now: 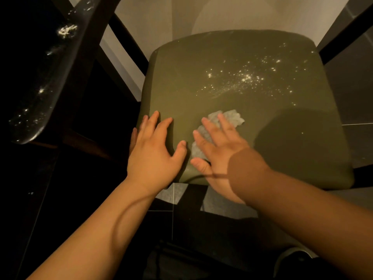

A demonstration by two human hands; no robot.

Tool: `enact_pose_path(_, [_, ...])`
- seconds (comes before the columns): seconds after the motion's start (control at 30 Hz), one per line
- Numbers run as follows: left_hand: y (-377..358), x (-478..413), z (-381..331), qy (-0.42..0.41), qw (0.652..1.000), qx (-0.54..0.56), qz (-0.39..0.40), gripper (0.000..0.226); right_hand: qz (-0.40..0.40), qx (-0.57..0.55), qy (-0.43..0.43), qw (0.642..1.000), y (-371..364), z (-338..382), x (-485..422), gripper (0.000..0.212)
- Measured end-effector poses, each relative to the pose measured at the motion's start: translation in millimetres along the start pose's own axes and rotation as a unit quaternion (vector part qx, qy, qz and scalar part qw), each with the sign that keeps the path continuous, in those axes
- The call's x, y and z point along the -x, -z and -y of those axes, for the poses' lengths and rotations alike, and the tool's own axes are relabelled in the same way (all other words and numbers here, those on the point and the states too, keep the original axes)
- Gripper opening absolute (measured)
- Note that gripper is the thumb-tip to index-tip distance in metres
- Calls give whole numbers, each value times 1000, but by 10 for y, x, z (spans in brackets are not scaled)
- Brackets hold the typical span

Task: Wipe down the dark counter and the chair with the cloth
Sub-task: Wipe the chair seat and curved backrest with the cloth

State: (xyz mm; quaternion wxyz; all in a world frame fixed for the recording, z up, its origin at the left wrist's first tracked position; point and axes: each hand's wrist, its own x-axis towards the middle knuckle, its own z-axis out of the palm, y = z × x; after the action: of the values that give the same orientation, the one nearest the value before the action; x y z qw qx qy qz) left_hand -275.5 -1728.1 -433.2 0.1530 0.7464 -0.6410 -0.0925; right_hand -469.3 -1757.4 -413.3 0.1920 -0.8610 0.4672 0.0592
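The olive-green padded seat of the dark-framed chair (232, 63) filled the middle of the view, with the small crumpled pale cloth (232, 118) lying on it near the front edge, left of centre. A scatter of pale crumbs and specks (246, 77) lay over the seat's far right part, well apart from the cloth. The stretch between them and the front right corner were bare upholstery. The dark glossy counter with a rounded edge (40, 87) ran down the left side, apart from the chair and dotted with white specks of its own. Dark floor tiles (353, 98) showed past the seat's right edge. The left hand (155, 152) lay flat on the front left corner of the seat, fingers spread and straight, holding nothing, its outer fingers at the seat's left edge. The right hand (220, 150) pressed flat on the cloth with fingers straight and splayed, its wrist over the front edge.
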Motion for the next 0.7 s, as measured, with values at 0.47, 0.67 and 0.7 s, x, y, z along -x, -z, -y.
enact_pose_path(0.47, [-147,-123,-228,-15,998,-64,-20,65,-280,30,1,959,-191,-405,23,39])
enact_pose_path(0.67, [-141,-101,-229,-19,998,-63,-18,67,-182,24,106,977,-292,-463,109,45])
enact_pose_path(0.7, [-143,-107,-231,-19,998,-64,-18,66,-176,-2,76,981,-239,-570,98,50])
